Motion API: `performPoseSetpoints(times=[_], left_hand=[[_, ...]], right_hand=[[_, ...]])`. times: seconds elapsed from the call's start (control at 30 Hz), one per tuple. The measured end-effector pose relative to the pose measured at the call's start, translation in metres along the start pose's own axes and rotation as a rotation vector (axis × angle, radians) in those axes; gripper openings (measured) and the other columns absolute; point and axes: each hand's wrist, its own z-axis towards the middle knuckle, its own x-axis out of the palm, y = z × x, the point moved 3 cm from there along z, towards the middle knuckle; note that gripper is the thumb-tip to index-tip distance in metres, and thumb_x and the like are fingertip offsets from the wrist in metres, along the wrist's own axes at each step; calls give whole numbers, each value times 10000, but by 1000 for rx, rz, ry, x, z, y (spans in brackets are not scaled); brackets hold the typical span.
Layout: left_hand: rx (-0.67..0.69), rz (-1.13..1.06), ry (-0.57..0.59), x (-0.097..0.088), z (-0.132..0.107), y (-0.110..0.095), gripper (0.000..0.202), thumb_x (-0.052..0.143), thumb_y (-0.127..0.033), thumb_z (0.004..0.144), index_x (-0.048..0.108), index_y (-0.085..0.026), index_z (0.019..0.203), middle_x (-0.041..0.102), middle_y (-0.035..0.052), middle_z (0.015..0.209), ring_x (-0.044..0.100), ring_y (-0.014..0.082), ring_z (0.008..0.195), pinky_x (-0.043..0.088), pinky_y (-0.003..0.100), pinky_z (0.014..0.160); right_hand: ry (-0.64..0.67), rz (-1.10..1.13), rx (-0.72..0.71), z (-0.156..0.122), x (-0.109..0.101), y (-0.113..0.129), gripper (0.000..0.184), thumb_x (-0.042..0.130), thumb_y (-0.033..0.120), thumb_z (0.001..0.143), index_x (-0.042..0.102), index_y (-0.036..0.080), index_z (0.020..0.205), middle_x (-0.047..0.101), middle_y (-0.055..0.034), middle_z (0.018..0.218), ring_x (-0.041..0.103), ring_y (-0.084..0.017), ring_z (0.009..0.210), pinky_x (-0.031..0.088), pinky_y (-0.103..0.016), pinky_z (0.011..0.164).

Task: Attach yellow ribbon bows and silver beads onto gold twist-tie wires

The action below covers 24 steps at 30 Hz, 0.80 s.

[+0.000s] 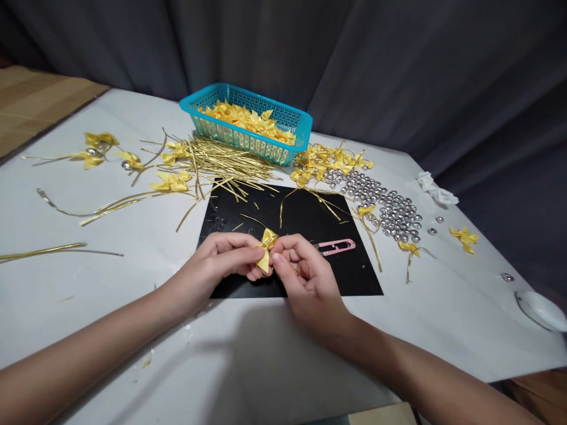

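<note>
Both my hands meet over the near part of a black mat [310, 212] on a white table. My left hand [221, 260] and my right hand [301, 274] each pinch a small yellow ribbon bow [266, 248] between fingertips. A thin gold wire tie runs from the bow up and left across the mat. A pink thread snipper [337, 246] lies on the mat just right of my right hand.
A teal basket [248, 139] of yellow bows stands at the back. In front of it lies a heap of gold wire ties [221, 162]. Silver beads [385, 203] spread at the right. Finished bows [100, 147] lie at the left. A white dish [543, 310] sits near the right edge.
</note>
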Motion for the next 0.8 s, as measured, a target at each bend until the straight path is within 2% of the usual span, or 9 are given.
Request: performPoseSetpoints(times=[0.1,0.23,0.5,0.63,0.8], left_hand=[[-23,-52,0,1,0,1,167,638,-240,718,670,-145,585,630,8,595,526,90,585,406,183,582],[-37,-94,8,4,-2,3,182,646,-251,720,670,-148,571,628,6,581,517,86,568,408,180,573],[17,-91,74,7,-4,4,202,619,-237,773,675,-159,595,640,-10,597,518,72,573,408,165,590],[49,-80,45,7,-5,5,198,618,-240,777,680,-160,607,645,-11,595,525,74,578,408,167,589],[73,-109,38,6,-8,6,178,620,-245,761,696,-161,623,671,1,611,562,89,603,424,173,599]], right_hand=[[-1,96,10,0,4,4,64,457,221,835,465,172,794,505,32,606,513,-55,539,455,-145,535],[-20,122,-2,-4,7,7,85,441,232,860,456,171,802,502,28,603,513,-56,531,475,-160,549],[-35,79,-73,-9,8,7,86,420,190,882,464,162,813,499,27,616,530,-47,542,406,-117,475],[-41,49,-83,-8,6,7,81,428,178,881,472,161,815,512,29,620,539,-44,549,415,-114,490],[-39,-45,-129,-7,5,9,81,426,176,873,481,160,816,538,21,597,534,-52,503,365,-112,412]])
